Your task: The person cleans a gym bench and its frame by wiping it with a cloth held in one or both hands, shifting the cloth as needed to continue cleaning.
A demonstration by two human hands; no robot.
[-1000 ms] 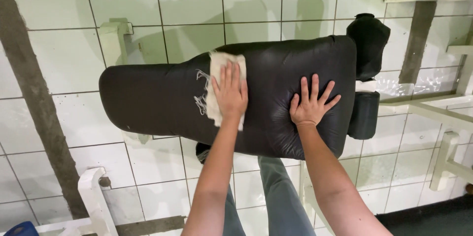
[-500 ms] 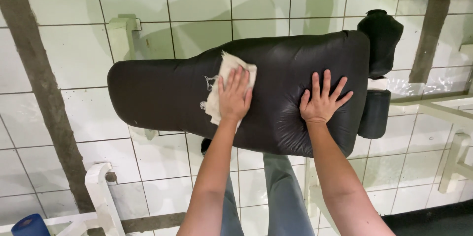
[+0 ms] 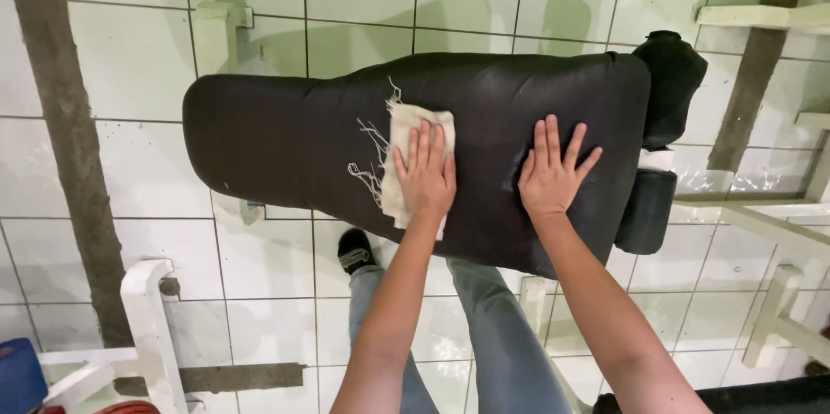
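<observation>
Since prev. frame, left hand (image 3: 427,176) w/ frayed white cloth (image 3: 406,133) shifted slightly toward right hand (image 3: 550,174). Both hands flat, fingers spread, apart, on black padded bench (image 3: 277,142).

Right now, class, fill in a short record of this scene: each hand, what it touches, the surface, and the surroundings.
Left hand: flat on a frayed pale cloth
Right hand: bare, fingers spread, pressed on the black padded bench
Cloth position: near the bench's middle
Surroundings: white tiled floor, white metal frames
</observation>
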